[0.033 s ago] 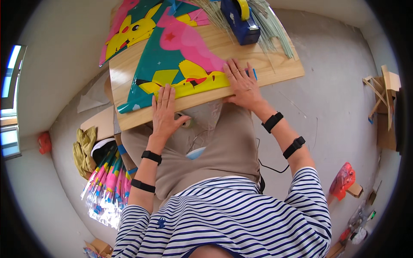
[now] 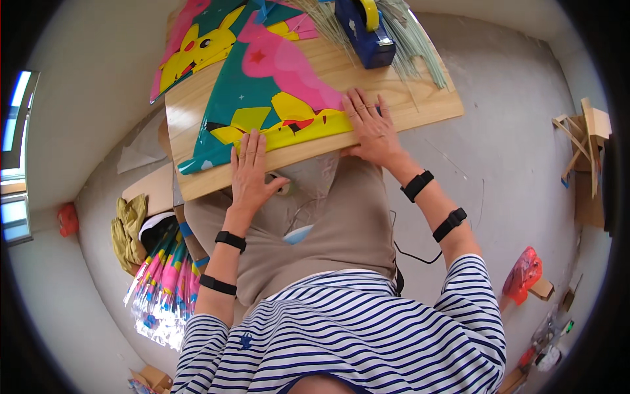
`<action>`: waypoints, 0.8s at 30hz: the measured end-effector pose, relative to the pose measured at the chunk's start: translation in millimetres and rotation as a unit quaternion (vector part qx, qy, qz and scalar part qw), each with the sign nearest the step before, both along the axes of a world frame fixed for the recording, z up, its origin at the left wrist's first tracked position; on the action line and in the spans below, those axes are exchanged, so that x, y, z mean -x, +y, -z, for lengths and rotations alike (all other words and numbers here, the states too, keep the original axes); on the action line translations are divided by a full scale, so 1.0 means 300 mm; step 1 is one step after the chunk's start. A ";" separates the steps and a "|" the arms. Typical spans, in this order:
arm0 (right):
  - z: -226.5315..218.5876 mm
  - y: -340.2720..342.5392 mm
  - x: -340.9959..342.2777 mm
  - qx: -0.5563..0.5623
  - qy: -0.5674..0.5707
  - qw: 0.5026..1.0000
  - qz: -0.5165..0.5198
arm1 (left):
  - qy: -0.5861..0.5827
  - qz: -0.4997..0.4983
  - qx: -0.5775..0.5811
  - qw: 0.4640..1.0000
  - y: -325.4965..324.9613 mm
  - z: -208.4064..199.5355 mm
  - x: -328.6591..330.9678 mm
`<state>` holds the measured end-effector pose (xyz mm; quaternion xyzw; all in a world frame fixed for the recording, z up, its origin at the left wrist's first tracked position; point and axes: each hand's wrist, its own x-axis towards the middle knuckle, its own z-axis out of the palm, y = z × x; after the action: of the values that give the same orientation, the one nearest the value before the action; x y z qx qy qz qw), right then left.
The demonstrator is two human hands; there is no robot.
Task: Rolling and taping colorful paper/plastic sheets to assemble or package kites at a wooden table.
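Pressing down near the front edge of the bench [image 2: 410, 106], both hands lie on the rolled border of a teal, pink and yellow plastic sheet [image 2: 272, 82]. The left hand [image 2: 249, 176] rests toward the bench's left front, fingers straight, thumb held out to the side; the right hand [image 2: 374, 131] lies farther right along the bench's front, fingers slightly spread. Each grip is open, flat rather than clasped. The sheet covers the middle of the bench. A second printed sheet [image 2: 197, 49] lies at the bench's back left; a blue tape dispenser [image 2: 369, 44] and pale thin sticks [image 2: 420, 56] sit at its back right. Below the bench's left side is a bundle of colourful plastic pieces [image 2: 169, 272].
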<state>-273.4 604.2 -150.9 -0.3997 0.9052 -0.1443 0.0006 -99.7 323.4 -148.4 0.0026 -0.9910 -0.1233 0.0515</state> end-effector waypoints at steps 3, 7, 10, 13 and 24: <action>0.000 0.034 0.023 0.016 -0.001 1.000 0.005 | 0.004 0.002 -0.001 1.000 -0.001 0.000 -0.002; -0.027 0.032 0.035 0.012 -0.044 0.999 -0.014 | 0.009 -0.005 0.002 1.000 -0.009 0.006 -0.012; -0.014 0.083 0.109 0.134 -0.079 0.988 0.009 | 0.004 -0.007 0.005 1.000 -0.004 0.004 -0.013; 0.009 0.157 0.229 0.224 0.073 0.943 0.234 | 0.001 -0.003 -0.002 1.000 -0.003 0.001 -0.007; -0.016 0.274 0.466 0.108 0.057 0.873 0.472 | -0.004 -0.005 -0.015 1.000 0.001 -0.014 -0.007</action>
<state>-413.2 686.3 -146.0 0.0697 0.9634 -0.2011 -0.1628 -97.6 323.9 -144.3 0.0093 -0.9892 -0.1380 0.0479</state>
